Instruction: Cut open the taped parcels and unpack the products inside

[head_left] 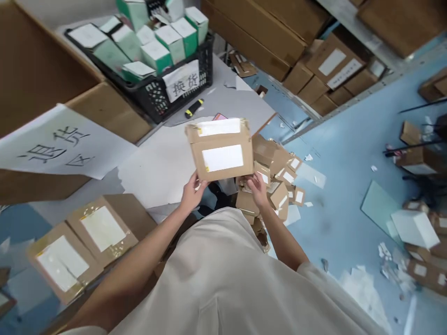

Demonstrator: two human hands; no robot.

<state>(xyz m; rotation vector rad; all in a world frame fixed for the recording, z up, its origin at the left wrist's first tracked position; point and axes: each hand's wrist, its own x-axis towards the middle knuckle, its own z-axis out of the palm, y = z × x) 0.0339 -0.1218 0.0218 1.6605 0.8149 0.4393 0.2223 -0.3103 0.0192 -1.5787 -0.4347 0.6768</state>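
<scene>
A cardboard box (pixel 223 174) with white labels on its top and facing side is held up in front of my body, over the near edge of the table. My left hand (pixel 193 190) grips its lower left corner, thumb along the bottom edge. At the lower right corner my right hand (pixel 257 187) holds the same box. Behind the box lies a white sheet (pixel 157 163) on the grey table (pixel 240 102). A black and yellow box cutter (pixel 194 108) rests farther back. The box partly covers a small pink-edged item (pixel 220 117).
A black basket (pixel 153 97) of green-and-white boxes stands at the back left, beside a large open carton (pixel 115 109). Two labelled cartons (pixel 94 232) sit at the lower left. Cardboard boxes (pixel 279 167) are heaped on the floor to the right, below a metal shelf (pixel 394 74).
</scene>
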